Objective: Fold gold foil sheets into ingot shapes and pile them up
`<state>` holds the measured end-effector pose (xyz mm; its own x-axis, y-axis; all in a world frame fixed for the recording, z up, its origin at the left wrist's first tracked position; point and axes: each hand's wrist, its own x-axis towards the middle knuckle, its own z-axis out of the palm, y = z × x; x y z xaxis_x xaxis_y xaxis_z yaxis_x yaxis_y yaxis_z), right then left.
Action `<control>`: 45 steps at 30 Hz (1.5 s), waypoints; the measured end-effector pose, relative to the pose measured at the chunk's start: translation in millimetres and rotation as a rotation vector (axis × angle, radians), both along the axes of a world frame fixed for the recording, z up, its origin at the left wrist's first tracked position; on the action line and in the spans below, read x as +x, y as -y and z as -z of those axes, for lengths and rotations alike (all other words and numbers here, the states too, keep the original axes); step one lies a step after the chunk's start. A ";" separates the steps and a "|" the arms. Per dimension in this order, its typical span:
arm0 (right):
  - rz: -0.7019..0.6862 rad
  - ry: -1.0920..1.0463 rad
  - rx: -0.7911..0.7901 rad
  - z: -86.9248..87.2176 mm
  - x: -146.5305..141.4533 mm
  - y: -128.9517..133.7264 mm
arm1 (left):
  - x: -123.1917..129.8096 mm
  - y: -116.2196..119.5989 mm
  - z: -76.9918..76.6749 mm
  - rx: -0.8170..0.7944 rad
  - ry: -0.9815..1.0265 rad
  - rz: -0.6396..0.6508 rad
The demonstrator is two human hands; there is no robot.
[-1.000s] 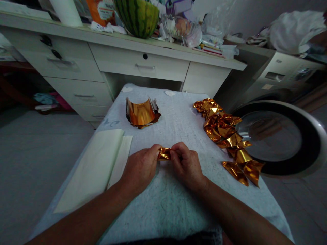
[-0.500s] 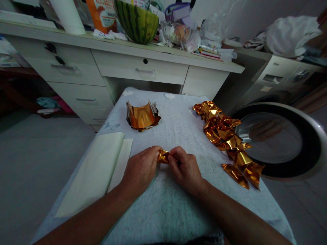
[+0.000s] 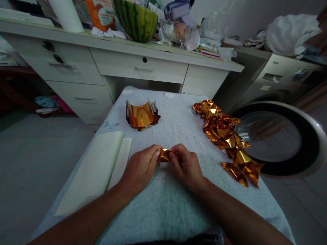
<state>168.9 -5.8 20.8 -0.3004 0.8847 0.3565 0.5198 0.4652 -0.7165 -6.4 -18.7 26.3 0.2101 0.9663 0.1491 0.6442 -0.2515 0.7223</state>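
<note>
A small folded piece of shiny gold foil paper (image 3: 164, 156) is pinched between my two hands, low over the cloth-covered table. My left hand (image 3: 142, 164) grips its left end, thumb on top. At its right end, my right hand (image 3: 186, 165) is closed with thumb and forefinger on the foil. Beyond my hands stands a curved stack of gold foil sheets (image 3: 142, 116). To the right lies a long heap of folded gold foil pieces (image 3: 221, 131). Pale paper sheets (image 3: 93, 173) lie flat beside my left forearm.
A pale cloth (image 3: 176, 119) covers the table. Behind it is a white desk (image 3: 143, 66) bearing a cut watermelon (image 3: 136, 21), an orange packet (image 3: 100, 15) and plastic bags. At the right, a washing machine's open round door (image 3: 283, 163) reaches close to the table edge.
Both hands stay on the foil piece, with only a slight shift of the fingers. The foil's visible part looks a little flatter. The whole view has moved very slightly.
</note>
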 end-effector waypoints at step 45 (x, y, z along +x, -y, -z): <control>-0.032 0.026 -0.037 4.6 -6.2 2.3 | -0.6 -3.3 -5.0 -0.012 0.186 -0.056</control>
